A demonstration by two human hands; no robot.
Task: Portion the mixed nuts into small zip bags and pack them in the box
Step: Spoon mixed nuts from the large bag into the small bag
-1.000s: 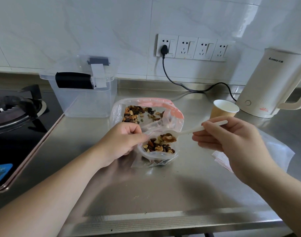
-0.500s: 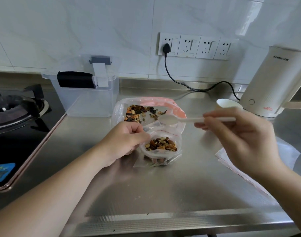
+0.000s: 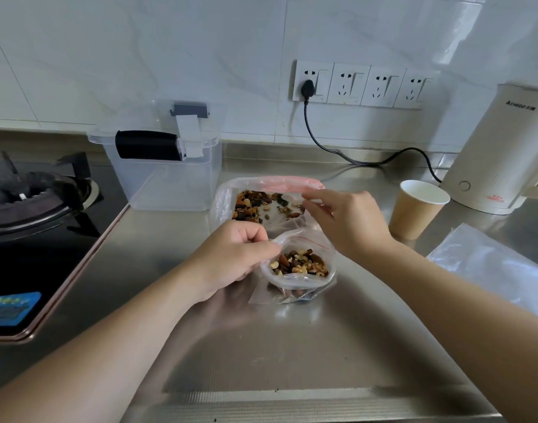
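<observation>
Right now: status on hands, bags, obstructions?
Left hand pinches small clear zip bag, part-filled with nuts. Right hand holds white plastic spoon over big pink-topped nut bag. Clear plastic box unobstructed.

Both bare forearms enter from the lower corners and converge toward centre frame.

Left hand (image 3: 234, 254): back of hand up, fingers curled in, thumb and fingertips pinching the left rim of the small zip bag (image 3: 298, 270). Grip closed on the plastic.

Right hand (image 3: 347, 224): reaches farther forward than the left, wrist bent, back of hand toward the camera. Fingers curled round a thin white spoon handle (image 3: 315, 201), only a short piece showing at the fingertips.

Hands near each other, not touching.
</observation>
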